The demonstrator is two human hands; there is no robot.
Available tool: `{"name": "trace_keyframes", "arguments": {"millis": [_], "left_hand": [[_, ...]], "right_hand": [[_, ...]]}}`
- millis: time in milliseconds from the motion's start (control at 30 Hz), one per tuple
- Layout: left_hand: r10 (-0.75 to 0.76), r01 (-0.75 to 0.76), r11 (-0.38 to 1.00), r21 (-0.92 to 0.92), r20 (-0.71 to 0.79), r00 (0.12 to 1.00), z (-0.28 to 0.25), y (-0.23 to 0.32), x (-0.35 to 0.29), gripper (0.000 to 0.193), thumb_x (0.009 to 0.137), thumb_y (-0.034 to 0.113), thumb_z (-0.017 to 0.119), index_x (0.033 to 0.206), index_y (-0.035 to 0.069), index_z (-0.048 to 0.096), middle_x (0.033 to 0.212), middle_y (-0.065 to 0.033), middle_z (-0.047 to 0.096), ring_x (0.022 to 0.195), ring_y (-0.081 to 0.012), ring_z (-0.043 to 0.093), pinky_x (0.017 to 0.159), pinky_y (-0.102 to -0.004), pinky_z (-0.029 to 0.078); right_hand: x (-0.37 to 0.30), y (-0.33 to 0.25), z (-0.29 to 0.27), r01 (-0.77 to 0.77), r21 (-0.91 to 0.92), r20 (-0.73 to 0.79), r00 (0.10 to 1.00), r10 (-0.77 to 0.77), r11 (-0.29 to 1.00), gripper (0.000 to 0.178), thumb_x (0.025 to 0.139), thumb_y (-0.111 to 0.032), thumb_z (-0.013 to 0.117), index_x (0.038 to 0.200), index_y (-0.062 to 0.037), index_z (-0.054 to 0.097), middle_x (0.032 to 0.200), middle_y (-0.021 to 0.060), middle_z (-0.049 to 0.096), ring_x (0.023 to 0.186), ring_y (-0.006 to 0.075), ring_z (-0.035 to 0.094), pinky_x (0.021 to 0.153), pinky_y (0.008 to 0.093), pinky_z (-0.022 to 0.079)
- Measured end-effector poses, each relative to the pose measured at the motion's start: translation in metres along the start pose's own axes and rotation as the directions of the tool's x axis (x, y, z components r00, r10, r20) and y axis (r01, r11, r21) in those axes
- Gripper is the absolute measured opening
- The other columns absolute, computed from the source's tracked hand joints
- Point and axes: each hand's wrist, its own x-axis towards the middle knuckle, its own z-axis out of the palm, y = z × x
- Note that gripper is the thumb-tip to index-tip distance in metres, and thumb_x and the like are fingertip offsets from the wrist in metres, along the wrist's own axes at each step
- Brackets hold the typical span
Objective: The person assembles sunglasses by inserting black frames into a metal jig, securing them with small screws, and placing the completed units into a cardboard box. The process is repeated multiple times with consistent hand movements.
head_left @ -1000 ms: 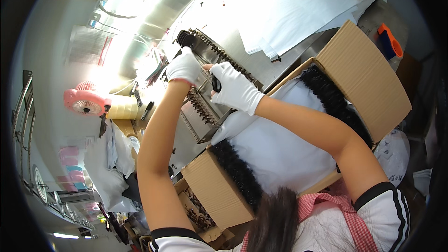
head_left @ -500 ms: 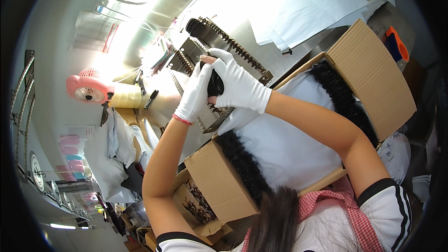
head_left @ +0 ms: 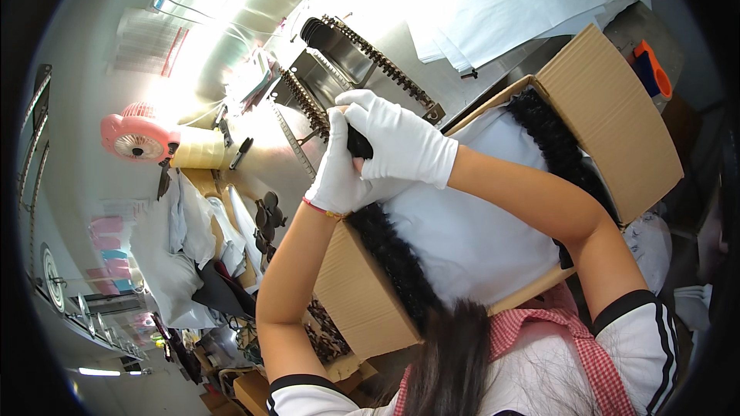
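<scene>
My left hand (head_left: pixel 337 166) and my right hand (head_left: pixel 401 139), in white gloves with some fingertips bare, close together around a glossy black piece (head_left: pixel 358 143). Only a dark strip of it shows between the gloves, so its kind and full shape are hidden. Just beyond my hands stands a metal rack (head_left: pixel 381 62) with toothed rails, holding several dark, round-ended plates (head_left: pixel 314 31) at its far end. Below my forearms is an open cardboard box (head_left: pixel 609 131). White cloth (head_left: pixel 470 216) covers its middle, with black, densely packed rows (head_left: pixel 539 119) along both sides.
White sheets (head_left: pixel 524 8) lie on the metal table at the far right, near an orange and blue tool (head_left: pixel 654 69). At the left are a pink fan (head_left: pixel 139 135), a yellow roll (head_left: pixel 199 148), a black marker (head_left: pixel 241 152) and several dark round pieces (head_left: pixel 267 219).
My hands have drawn back from the rack toward the box, still closed around the black piece. My left forearm has shifted right, and dark round pieces now show beside it.
</scene>
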Motion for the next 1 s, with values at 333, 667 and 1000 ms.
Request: {"name": "trace_keyframes", "arguments": {"millis": [333, 667, 1000], "left_hand": [[0.292, -0.169, 0.832, -0.528, 0.159, 0.943, 0.024, -0.086, -0.048, 0.077, 0.094, 0.074, 0.038, 0.147, 0.018, 0.040, 0.143, -0.0013, 0.050, 0.132, -0.0220, 0.049, 0.108, -0.0424, 0.043], [0.319, -0.153, 0.691, -0.707, 0.108, 0.942, 0.050, -0.154, -0.103, 0.065, 0.100, 0.060, 0.044, 0.147, 0.015, 0.041, 0.138, -0.0039, 0.052, 0.129, -0.0204, 0.050, 0.107, -0.0384, 0.043], [0.209, 0.040, 0.562, -0.826, 0.188, 0.960, 0.045, -0.184, -0.143, 0.042, 0.101, 0.034, 0.049, 0.133, 0.007, 0.054, 0.122, -0.0100, 0.063, 0.111, -0.0237, 0.062, 0.091, -0.0400, 0.055]], "right_hand": [[-0.031, -0.064, -0.037, 0.061, -0.130, 0.370, 0.929, -0.008, 0.990, 0.089, 0.065, -0.011, 0.079, 0.145, -0.0026, 0.040, 0.143, 0.0158, 0.050, 0.111, 0.0322, 0.061, 0.091, 0.0381, 0.054], [-0.072, -0.105, -0.020, -0.045, 0.154, 0.534, 0.844, -0.045, 0.987, 0.093, 0.065, -0.001, 0.068, 0.150, 0.0031, 0.029, 0.152, 0.0267, 0.036, 0.114, 0.0428, 0.059, 0.094, 0.0430, 0.051], [-0.090, -0.122, -0.019, -0.794, 0.483, 0.720, 0.600, 0.348, 0.370, 0.070, 0.094, -0.015, 0.058, 0.155, -0.0016, 0.024, 0.154, 0.0150, 0.039, 0.140, 0.0256, 0.042, 0.114, 0.0368, 0.037]]}}
